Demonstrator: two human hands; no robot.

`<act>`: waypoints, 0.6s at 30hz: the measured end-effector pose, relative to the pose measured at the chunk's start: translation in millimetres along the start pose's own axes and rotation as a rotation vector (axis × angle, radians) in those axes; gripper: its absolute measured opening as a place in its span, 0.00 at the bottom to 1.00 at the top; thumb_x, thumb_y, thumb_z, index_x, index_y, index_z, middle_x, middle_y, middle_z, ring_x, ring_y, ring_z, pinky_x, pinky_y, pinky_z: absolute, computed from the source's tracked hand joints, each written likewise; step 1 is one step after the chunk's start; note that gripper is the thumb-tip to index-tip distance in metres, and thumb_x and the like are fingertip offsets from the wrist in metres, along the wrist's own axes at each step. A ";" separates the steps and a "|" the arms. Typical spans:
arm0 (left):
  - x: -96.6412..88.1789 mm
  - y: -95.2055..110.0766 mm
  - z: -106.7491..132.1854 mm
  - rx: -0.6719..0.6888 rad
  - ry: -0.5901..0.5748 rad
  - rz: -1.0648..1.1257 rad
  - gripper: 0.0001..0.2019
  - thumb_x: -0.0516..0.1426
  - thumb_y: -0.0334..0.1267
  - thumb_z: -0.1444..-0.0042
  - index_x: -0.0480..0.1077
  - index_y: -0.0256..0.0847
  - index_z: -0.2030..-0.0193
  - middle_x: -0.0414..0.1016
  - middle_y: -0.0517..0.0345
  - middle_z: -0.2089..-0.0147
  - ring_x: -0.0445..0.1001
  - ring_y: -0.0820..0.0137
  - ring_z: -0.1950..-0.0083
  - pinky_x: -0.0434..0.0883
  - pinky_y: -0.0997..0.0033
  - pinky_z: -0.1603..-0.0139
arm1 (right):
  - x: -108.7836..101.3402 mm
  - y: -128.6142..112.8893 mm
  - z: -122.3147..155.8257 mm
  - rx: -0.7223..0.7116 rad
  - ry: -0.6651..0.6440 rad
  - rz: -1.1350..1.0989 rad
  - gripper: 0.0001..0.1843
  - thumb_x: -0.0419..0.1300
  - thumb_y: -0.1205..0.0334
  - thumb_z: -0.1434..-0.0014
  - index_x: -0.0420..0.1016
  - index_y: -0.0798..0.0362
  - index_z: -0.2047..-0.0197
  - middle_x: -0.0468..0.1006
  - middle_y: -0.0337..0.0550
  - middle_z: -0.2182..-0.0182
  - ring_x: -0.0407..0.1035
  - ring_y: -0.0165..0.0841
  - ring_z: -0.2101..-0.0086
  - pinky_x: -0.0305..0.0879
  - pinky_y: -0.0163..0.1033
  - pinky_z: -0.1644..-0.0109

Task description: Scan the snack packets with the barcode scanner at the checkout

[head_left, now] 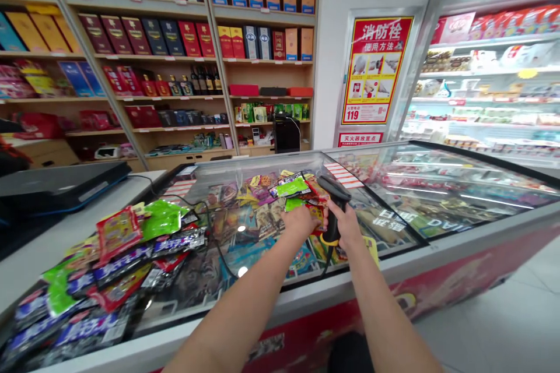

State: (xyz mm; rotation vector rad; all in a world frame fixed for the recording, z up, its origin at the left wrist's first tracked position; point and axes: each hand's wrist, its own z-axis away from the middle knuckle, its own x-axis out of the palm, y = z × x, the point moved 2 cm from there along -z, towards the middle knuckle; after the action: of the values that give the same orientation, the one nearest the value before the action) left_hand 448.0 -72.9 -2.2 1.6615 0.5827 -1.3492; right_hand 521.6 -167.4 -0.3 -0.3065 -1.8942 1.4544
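1. The left hand [298,222] has its grip clenched on a small bunch of foil snack packets [294,187], above the freezer's glass.
2. The right hand [345,224] has its grip closed around one black handheld barcode scanner [332,201], just beside those packets.
3. Centre frame, one chest freezer [437,250] with a glass lid [437,186] holds packed goods [227,227], too many to count.
4. Lower left, a heap of snack bags [100,280], also too many to count, lies on the white surface [52,239].
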 end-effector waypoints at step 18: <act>-61.3 -154.6 -62.7 -0.194 0.579 1.209 0.09 0.62 0.38 0.53 0.74 0.36 0.65 0.79 0.54 0.70 0.79 0.65 0.66 0.75 0.64 0.60 | 73.8 13.2 -22.0 0.116 -0.349 0.152 0.26 0.72 0.44 0.58 0.67 0.52 0.66 0.70 0.30 0.83 0.62 0.25 0.85 0.61 0.31 0.83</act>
State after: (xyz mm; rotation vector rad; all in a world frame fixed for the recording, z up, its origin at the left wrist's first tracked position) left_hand 338.7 67.1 3.4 1.7279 -0.0539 0.0586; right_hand 480.4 -103.9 19.0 -0.1510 -2.0830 1.8074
